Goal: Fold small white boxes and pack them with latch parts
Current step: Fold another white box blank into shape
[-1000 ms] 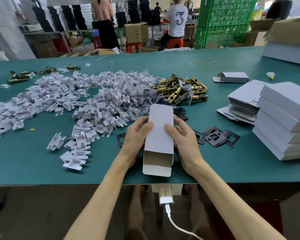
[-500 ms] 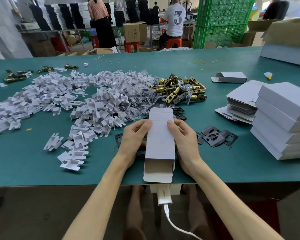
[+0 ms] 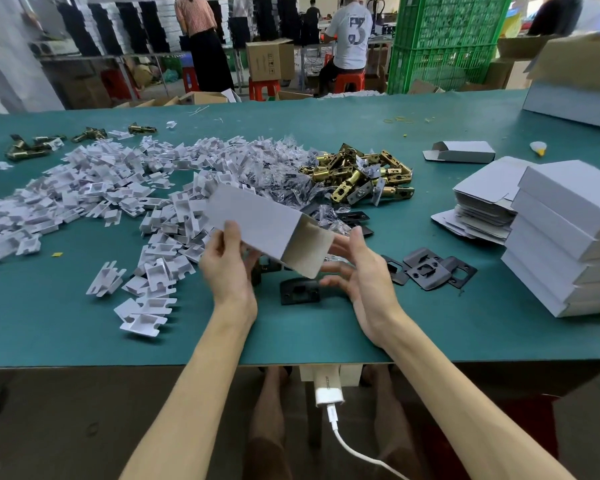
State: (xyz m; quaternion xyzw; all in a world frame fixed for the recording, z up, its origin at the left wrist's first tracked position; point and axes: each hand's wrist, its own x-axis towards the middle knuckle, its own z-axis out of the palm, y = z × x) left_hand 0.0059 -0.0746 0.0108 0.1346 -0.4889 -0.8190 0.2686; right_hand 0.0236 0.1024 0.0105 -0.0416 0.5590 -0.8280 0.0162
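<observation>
Tilted white box (image 3: 257, 220) pinched by left hand (image 3: 227, 268), thumb atop; right hand (image 3: 364, 271) spread beside open end.

Packing workshop: crates (image 3: 447, 39), cartons (image 3: 269, 60), seated workers (image 3: 349, 36).

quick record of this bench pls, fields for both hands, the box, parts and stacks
left grip: holds the box, thumb on top
right grip: open, fingers spread by the box's open end
box: tilted, raised off the table, nothing seen inside
latches: brass pile beyond the box
plates: black, flat on the table near the right grip
inserts: white pile at left
stack: folded boxes at right
blanks: flat pile beside the stack
</observation>
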